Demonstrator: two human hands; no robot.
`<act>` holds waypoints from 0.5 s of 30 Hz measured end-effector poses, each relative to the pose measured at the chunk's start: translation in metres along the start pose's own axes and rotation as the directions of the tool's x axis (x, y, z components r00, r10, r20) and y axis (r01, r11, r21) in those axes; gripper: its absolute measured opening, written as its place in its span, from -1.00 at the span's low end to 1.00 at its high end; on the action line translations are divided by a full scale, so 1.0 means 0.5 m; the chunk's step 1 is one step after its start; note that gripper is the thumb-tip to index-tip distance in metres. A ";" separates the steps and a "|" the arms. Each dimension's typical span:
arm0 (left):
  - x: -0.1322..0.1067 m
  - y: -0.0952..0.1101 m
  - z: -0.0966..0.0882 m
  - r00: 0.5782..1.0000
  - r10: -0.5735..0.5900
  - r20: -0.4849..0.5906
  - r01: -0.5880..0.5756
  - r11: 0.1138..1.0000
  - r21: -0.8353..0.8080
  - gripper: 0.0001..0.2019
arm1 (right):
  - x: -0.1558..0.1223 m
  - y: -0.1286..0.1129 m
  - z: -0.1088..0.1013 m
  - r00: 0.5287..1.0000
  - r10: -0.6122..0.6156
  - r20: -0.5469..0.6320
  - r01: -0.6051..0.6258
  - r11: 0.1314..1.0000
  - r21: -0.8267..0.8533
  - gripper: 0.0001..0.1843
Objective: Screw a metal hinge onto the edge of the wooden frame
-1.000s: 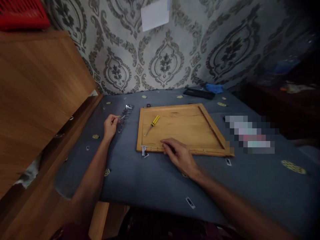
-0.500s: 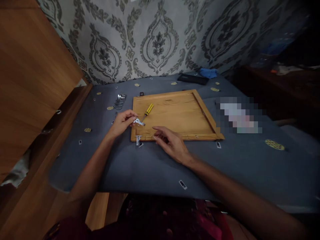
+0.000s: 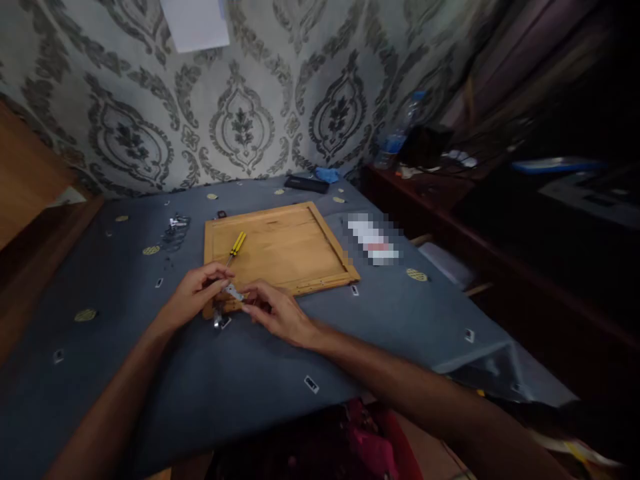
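Note:
Between my hands, above the near left corner of a framed wooden cabinet door [image 3: 287, 243], is a small silver metal hinge [image 3: 233, 291]. My left hand [image 3: 196, 295] pinches its left end between thumb and fingers. My right hand [image 3: 280, 315] is closed at the other end, thumb and fingertips on it. Another metal hinge [image 3: 217, 319] sits at the door's near left corner, partly hidden by my left hand. A yellow-and-black-handled screwdriver [image 3: 239, 243] lies on the door just beyond my left hand, its tip hidden near my fingers.
Loose metal hardware [image 3: 176, 230] lies on the blue tablecloth [image 3: 240, 387] left of the door. A black case [image 3: 306, 184] and a blue cloth [image 3: 327, 175] are at the back. To the right, a plastic bottle [image 3: 393, 143] stands on a dark wooden desk [image 3: 380, 183].
My right hand has come left to the hinge and closed on it, where it was apart before. The camera view has turned right, so everything appears shifted left.

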State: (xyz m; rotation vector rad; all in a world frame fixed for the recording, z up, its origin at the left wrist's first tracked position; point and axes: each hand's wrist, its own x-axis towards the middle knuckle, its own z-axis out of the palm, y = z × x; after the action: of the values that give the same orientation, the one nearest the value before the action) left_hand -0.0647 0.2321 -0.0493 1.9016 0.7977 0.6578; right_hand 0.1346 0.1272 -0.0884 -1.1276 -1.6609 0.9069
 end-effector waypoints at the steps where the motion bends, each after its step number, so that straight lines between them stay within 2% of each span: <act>1: -0.001 0.000 0.000 1.000 -0.021 0.010 0.021 1.000 0.007 -0.65 | 0.001 -0.001 0.000 1.000 0.024 0.004 -0.024 1.000 0.018 -0.73; 4: -0.005 -0.004 -0.001 0.997 -0.048 0.057 0.046 0.998 0.030 -0.62 | 0.003 -0.004 0.001 0.996 0.076 0.043 -0.079 0.994 0.070 -0.81; 7: -0.004 -0.010 -0.004 0.994 -0.009 0.107 0.003 0.998 0.058 -0.64 | 0.006 -0.004 0.001 0.988 0.114 0.105 -0.127 0.985 0.117 -0.83; 15: 0.001 -0.002 0.008 0.995 0.042 0.086 -0.056 0.985 0.161 -0.64 | 0.013 0.003 -0.001 0.956 0.187 0.224 -0.239 0.942 0.235 -0.76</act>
State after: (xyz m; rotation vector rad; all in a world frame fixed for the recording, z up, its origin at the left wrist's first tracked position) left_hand -0.0617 0.2303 -0.0517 2.0891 0.7739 0.5536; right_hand 0.1344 0.1337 -0.0878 -1.0763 -1.5375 1.3755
